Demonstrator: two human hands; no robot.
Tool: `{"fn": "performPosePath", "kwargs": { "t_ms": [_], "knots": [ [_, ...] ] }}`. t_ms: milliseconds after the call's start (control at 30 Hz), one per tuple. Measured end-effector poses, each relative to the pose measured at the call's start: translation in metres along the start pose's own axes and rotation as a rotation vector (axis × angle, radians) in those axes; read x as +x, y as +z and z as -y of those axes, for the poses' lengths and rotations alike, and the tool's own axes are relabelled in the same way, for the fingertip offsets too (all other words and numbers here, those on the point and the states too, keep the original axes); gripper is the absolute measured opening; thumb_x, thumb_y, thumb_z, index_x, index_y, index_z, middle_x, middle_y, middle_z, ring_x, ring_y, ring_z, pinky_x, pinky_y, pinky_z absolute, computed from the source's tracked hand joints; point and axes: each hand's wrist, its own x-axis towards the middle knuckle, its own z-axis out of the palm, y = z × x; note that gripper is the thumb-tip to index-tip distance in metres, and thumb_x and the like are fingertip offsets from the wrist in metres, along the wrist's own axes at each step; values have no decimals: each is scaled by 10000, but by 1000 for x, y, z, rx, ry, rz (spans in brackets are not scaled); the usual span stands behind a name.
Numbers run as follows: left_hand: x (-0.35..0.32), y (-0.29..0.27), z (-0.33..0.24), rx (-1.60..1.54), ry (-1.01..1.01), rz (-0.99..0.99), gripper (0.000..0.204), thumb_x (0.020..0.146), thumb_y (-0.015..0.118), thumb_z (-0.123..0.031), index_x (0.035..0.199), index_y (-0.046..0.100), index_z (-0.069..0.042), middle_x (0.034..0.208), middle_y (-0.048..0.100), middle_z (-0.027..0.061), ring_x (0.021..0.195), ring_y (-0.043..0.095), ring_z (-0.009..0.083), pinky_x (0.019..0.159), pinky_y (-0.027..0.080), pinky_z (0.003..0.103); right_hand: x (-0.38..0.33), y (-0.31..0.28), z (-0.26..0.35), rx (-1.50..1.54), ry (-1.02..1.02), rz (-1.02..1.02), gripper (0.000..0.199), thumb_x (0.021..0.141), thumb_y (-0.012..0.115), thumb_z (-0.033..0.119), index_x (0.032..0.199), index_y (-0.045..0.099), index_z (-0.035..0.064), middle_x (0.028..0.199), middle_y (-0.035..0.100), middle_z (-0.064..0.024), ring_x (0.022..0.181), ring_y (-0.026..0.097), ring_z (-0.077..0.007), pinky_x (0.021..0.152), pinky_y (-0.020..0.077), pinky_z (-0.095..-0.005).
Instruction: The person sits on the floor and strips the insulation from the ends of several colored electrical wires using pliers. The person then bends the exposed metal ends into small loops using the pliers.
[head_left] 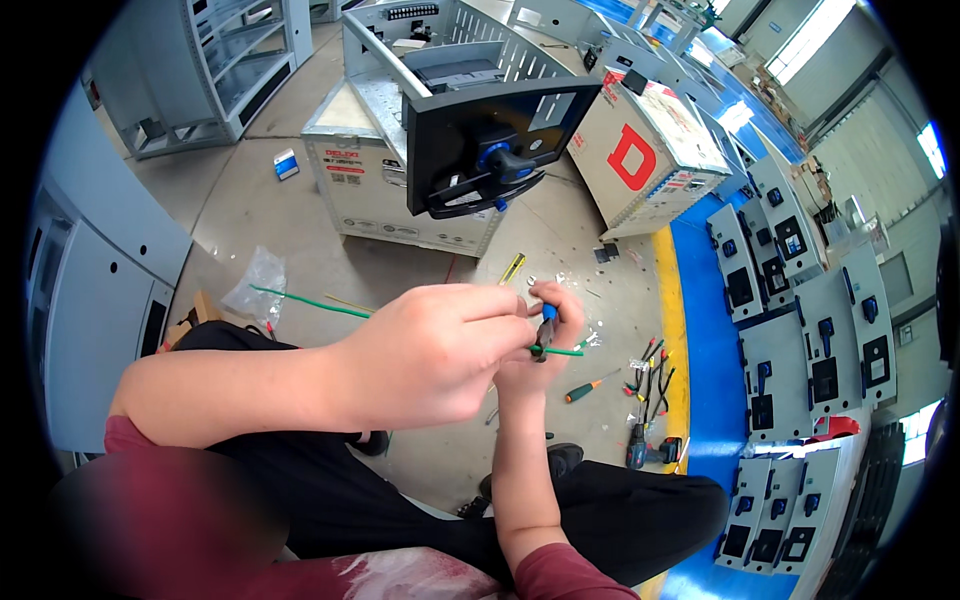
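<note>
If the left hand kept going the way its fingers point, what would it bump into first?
The left hand points right, so it would probably bump the right hand first, which holds small pliers on the green wire. They already look touching.

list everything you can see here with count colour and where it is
green wire: one, green, held across both hands
pliers: one, blue-handled, in right hand on the wire
screwdriver: one, green and orange, floor right of the hands
drill: one, dark, floor near the yellow line
plastic bag: one, clear, floor at left
grey cabinet: one, grey, ahead, black door panel open
carton: one, white and red, right of cabinet
door panels: many, grey, on blue floor at right
left hand: one, gripping wire
right hand: one, holding pliers
</note>
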Motion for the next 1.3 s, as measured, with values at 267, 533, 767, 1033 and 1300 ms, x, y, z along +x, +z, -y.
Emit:
{"fn": "performPosePath", "kwargs": {
  "t_ms": [267, 533, 767, 1033, 1300],
  "knots": [
    [0, 3, -19, -37, 3, 288, 162, 798, 720, 41, 952, 719, -10, 827, 617, 104, 719, 656, 313, 629, 538, 402, 94, -19, -20, -284, -718, -263, 463, 916, 877, 304, 1251, 557, 295, 1264, 435, -99, 1191, 523, -312, 942, 544, -483],
    [31, -9, -14, -467, -285, 817, 118, 994, 631, -116, 972, 681, -12, 916, 729, 116, 809, 711, 301, 669, 558, 423, 131, -28, 16, -23, -869, -7, 513, 921, 858, 180, 1262, 508, 336, 1038, 592, -69, 859, 600, -259, 756, 557, -421],
    [37, 5, -1, 229, 80, 492, 244, 986, 707, -288, 881, 604, -94, 744, 596, 59, 720, 668, 266, 557, 492, 416, 58, -20, -32, -5, -237, -197, 414, 1034, 620, -6, 1329, 377, 157, 1034, 644, -173, 841, 632, -236, 686, 525, -375],
    [35, -5, 19, 504, -138, 451, 469, 989, 687, -507, 854, 553, -78, 716, 620, 90, 681, 657, 320, 566, 492, 433, 4, -60, -88, 927, 1041, -542, 193, 1068, 612, 336, 1098, 542, 158, 967, 572, -36, 921, 594, -188, 848, 522, -412],
    [32, 9, 22, 367, -30, 381, 126, 1017, 616, -179, 1028, 661, -61, 867, 677, 91, 816, 682, 315, 701, 533, 420, -221, -203, -334, -767, 1455, 176, 317, 850, 759, 272, 1021, 677, 18, 796, 602, -97, 818, 692, -358, 760, 566, -493]
  ]
}}
